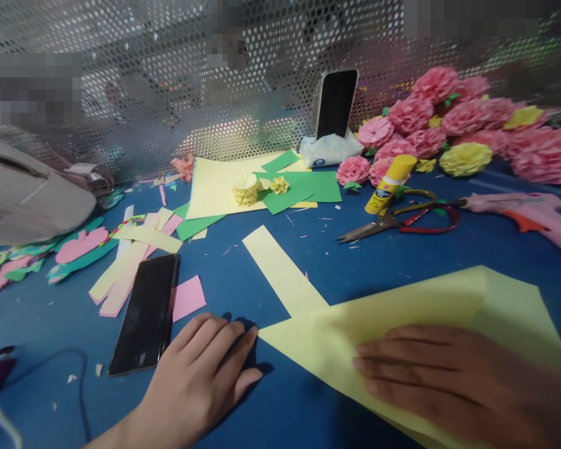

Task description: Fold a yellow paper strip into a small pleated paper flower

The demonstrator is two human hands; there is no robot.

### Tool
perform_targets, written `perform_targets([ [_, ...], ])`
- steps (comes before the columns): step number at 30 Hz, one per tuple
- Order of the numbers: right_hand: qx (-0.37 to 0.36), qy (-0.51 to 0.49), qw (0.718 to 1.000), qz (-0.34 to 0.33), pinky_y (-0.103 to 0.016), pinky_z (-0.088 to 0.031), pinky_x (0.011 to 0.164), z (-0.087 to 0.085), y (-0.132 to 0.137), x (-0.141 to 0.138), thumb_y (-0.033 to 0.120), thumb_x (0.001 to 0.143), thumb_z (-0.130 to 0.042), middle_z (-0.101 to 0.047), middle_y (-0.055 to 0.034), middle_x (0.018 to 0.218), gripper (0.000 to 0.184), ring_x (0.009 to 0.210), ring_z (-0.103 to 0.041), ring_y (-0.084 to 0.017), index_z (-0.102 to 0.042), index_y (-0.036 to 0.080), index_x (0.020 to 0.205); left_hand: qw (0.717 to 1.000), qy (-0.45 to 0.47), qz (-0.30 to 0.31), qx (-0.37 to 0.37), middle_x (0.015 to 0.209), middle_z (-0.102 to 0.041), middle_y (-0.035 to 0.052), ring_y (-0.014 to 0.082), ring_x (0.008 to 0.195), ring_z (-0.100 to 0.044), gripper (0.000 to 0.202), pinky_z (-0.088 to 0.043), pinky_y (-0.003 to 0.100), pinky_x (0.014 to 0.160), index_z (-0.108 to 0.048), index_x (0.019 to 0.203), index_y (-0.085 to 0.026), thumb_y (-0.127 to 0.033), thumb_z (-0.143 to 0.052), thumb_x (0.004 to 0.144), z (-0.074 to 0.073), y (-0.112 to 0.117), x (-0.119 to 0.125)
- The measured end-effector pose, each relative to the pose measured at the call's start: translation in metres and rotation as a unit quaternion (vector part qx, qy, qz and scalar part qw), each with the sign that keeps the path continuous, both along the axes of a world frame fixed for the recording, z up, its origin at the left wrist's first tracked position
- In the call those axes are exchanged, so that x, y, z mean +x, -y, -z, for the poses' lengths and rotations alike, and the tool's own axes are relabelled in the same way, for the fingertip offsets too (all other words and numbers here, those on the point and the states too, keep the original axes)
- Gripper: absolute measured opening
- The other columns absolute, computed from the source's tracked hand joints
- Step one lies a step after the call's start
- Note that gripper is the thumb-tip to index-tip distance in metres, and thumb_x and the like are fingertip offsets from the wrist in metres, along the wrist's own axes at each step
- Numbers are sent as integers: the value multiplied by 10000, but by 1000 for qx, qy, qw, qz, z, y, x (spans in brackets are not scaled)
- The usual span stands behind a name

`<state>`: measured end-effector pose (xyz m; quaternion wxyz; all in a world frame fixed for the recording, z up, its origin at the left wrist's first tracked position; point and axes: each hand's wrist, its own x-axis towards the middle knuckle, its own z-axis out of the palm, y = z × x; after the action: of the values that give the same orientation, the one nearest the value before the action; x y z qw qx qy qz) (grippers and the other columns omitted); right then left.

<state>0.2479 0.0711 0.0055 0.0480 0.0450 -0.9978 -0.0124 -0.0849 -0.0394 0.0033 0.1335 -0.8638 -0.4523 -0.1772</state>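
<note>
My R hand point(439, 374) lay flat on the yellow sheet point(421, 302), fingers straight and close together, pinching nothing that I could see; prob. it pressed there b/c the folds could spring open. My L hand point(201, 368) rested palm down on the table point(280, 418), thumb a little apart from the index finger, w/ nothing visible in it. The index tip was at the sheet's left corner, but I couldn't tell if they touched. The sheet was at near right; its sharp corner pointed left, and its long axis ran left to right, widening toward the right. The strip point(283, 271) slanted from far left to near right, its near end apparently under the sheet. Scissors point(386, 224) and glue point(390, 187) lay beyond, prob. for easy reach w/o crowding.
</note>
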Motion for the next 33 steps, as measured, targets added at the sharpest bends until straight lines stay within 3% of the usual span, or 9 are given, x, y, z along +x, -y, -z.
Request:
perform_targets([
  [4,20,6,1000,-21,-275,-567,937,1,1,2,220,940,-493,-473,-22,1441,496,1225,-586,-171,-450,157,1430,1000,-7,-2,0,911,-720,78,216,832,-630,308,-478,377,832,-726,1043,-115,-309,-495,984,0,0,1],
  [11,-21,-24,999,-6,-248,-514,1013,1,1,3,182,947,-472,-532,-37,1407,442,1248,-564,-156,-511,146,1386,1000,-12,2,1,913,-718,86,225,836,-630,290,-494,386,819,-719,1053,-106,-292,-510,976,-1,0,1],
  [19,-20,0,1000,-8,-263,-485,1047,2,-1,3,168,956,-469,-495,-33,1433,466,1267,-545,-166,-462,155,1422,1000,-10,3,3,910,-717,92,227,827,-625,289,-488,395,823,-721,1046,-89,-285,-522,970,0,1,2],
  [33,80,-27,996,-35,-267,-503,1001,3,1,6,194,961,-406,-509,-38,1443,449,1320,-489,-170,-505,137,1395,1000,-14,5,8,904,-717,94,229,820,-628,272,-487,407,825,-724,1042,-77,-259,-538,962,1,2,2],
])
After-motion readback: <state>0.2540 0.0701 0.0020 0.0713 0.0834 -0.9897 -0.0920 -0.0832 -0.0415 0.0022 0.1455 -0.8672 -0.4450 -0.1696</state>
